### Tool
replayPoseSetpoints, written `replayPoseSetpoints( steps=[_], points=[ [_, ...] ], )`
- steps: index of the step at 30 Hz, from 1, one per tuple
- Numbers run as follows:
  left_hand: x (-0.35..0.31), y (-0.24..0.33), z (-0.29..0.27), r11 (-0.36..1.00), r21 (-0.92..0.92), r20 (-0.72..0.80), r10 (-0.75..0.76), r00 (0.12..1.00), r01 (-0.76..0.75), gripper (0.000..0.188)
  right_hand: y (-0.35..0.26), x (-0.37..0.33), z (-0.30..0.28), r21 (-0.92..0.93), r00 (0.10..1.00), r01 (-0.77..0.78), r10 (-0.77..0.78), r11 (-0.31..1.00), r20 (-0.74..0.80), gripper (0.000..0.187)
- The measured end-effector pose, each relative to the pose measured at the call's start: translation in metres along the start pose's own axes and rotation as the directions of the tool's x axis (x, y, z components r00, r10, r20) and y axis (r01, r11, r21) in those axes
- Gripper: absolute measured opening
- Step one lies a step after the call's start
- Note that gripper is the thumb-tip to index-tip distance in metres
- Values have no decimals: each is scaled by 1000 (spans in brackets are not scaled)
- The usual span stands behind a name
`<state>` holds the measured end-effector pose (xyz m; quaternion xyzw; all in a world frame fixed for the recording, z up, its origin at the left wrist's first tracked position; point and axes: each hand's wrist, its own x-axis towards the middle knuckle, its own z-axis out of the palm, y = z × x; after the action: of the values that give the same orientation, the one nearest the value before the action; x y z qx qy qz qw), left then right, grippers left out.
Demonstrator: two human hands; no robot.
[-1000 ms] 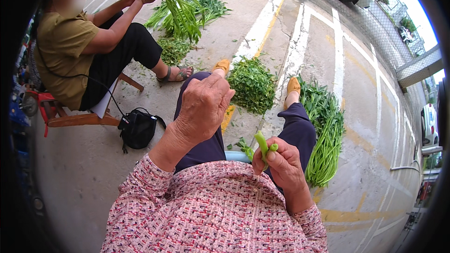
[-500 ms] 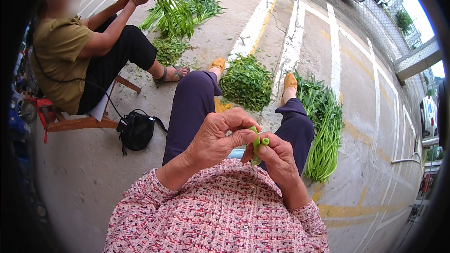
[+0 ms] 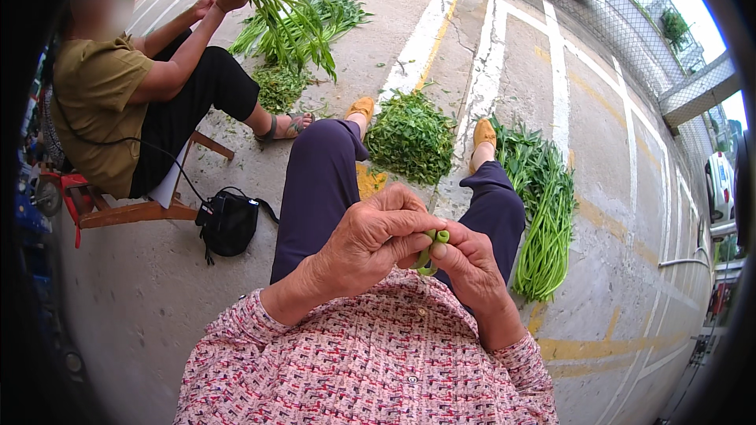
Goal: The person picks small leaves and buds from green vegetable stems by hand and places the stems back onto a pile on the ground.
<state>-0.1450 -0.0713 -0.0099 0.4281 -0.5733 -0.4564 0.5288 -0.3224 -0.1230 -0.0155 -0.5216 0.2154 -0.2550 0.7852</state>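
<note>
My left hand (image 3: 368, 234) and my right hand (image 3: 472, 264) meet in front of my lap, both closed in a pinch. Between their fingertips is a short piece of hollow green vegetable stem (image 3: 426, 262), with an open cut end at my right thumb. Fingers cover part of it. On the ground between my feet lies a heap of picked green leaves (image 3: 411, 137). To the right of my right leg, a bundle of long leafy greens (image 3: 543, 256) lies with its pale stems toward me.
At the left a person (image 3: 102, 102) sits on a wooden seat (image 3: 138, 213), holding up long greens (image 3: 287, 12) above more greens on the ground. A black bag (image 3: 228, 224) stands on the concrete between us. Beyond are painted lines, a wire fence and parked vehicles.
My left fingertips have moved down and closer to my right ones. The stem piece, upright before, is now bent and more covered. The person's greens have swung slightly.
</note>
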Motion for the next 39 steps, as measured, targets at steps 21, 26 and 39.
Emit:
replayPoseSetpoints(
  steps=[21, 26, 39],
  points=[
    [6, -52, 22, 964, -199, 64, -166, 984, 175, 46, 3, 27, -24, 389, 951, 267, -175, 882, -256, 20],
    [10, -58, 11, 910, 47, 171, -414, 894, 412, 31, -18, 24, -39, -68, 934, 99, -116, 993, -337, 38],
    [18, -45, 9, 934, 16, 349, -340, 873, 357, 15, -59, -2, -28, -876, 962, 233, -29, -423, 270, 12]
  ],
)
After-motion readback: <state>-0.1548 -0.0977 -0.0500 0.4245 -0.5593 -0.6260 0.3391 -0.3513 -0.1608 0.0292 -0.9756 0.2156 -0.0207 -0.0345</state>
